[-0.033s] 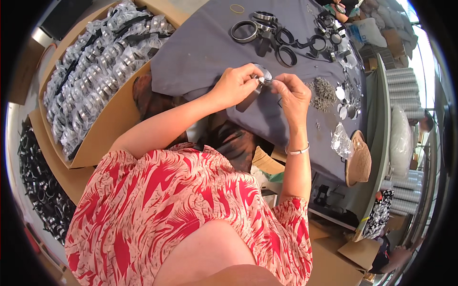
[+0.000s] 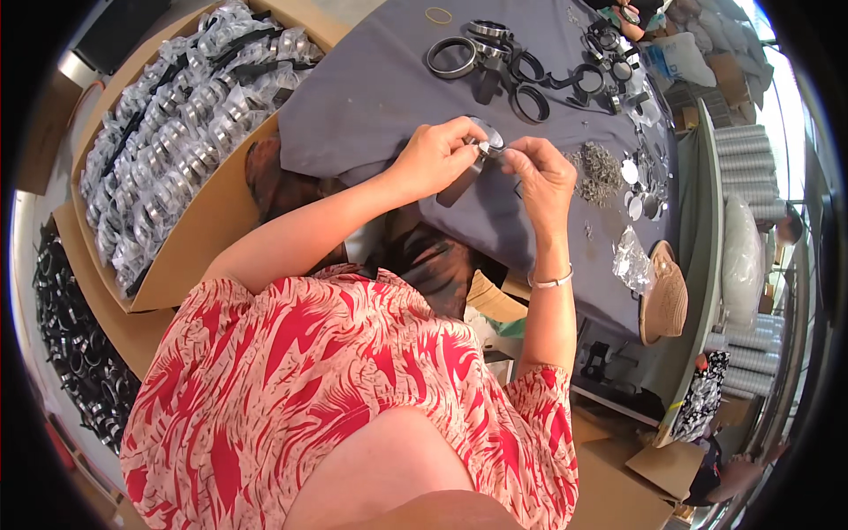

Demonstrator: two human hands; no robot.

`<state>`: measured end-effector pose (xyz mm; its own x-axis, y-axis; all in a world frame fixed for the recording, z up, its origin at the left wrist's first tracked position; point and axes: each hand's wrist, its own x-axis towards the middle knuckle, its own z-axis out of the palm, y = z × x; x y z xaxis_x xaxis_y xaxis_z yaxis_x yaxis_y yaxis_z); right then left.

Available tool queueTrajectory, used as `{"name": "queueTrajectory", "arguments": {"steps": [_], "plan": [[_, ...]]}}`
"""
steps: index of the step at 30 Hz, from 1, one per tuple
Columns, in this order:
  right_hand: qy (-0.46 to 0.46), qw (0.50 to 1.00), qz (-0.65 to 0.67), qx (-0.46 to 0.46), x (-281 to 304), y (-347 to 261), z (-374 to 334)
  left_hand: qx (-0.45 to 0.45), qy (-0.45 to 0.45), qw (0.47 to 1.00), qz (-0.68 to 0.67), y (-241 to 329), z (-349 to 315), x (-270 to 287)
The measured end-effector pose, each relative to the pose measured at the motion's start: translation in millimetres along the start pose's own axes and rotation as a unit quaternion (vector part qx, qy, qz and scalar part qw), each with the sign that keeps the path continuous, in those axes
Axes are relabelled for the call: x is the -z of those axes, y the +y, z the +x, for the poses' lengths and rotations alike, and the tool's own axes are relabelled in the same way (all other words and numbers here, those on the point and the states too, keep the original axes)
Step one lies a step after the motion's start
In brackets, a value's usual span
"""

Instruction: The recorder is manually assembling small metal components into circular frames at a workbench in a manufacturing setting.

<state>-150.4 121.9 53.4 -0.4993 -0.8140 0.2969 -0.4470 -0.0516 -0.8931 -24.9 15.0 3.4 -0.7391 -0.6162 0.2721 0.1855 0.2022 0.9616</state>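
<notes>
My left hand (image 2: 431,161) pinches a round dark piece with a shiny rim (image 2: 487,132) near the front edge of the cloth-covered table (image 2: 371,97). A flat black strap-like part (image 2: 457,187) hangs below those fingers. On the right side of the same piece, the thumb and fingers of my right hand (image 2: 542,168) are pressed together. What they pinch is too small to name. Beyond both hands lie several black rings with silver rims (image 2: 452,58). A heap of small metal parts (image 2: 601,175) sits just right of my right hand.
A big cardboard box (image 2: 199,263) of plastic-wrapped silver and black pieces (image 2: 181,132) stands at left, with loose black rings (image 2: 81,344) beside it. Silver discs (image 2: 630,171), crumpled clear plastic (image 2: 632,262) and a straw hat (image 2: 668,299) are on the right. Another person's hand (image 2: 630,26) is at the far edge.
</notes>
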Motion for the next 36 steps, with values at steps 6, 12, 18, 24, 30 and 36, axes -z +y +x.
{"name": "queueTrajectory", "arguments": {"steps": [6, 12, 18, 24, 30, 36], "plan": [[0.0, 0.996, -0.067, -0.066, 11.2, 7.0, -9.7, 0.013, -0.004, 1.0, 0.005, 0.6, 0.8, -0.6], [-0.153, 0.941, -0.283, -0.1, 15.2, 10.4, -12.4, -0.006, 0.0, 1.0, 0.014, -3.9, 1.1, -1.3], [-0.112, 0.959, -0.23, -0.119, 31.2, 11.9, -14.1, -0.003, -0.01, 1.0, 0.007, -2.2, 1.7, -0.1], [-0.147, 0.936, -0.313, 0.072, 14.4, 0.2, -23.9, -0.005, -0.009, 1.0, 0.012, -5.0, 1.4, -0.9], [-0.213, 0.849, -0.457, 0.157, 16.2, -8.8, -29.5, 0.0, -0.006, 1.0, 0.01, -3.2, 1.0, -0.3], [-0.151, 0.84, -0.481, 0.199, 22.4, -2.3, -31.9, 0.006, -0.003, 1.0, 0.009, -0.3, 0.2, 0.5]]}}
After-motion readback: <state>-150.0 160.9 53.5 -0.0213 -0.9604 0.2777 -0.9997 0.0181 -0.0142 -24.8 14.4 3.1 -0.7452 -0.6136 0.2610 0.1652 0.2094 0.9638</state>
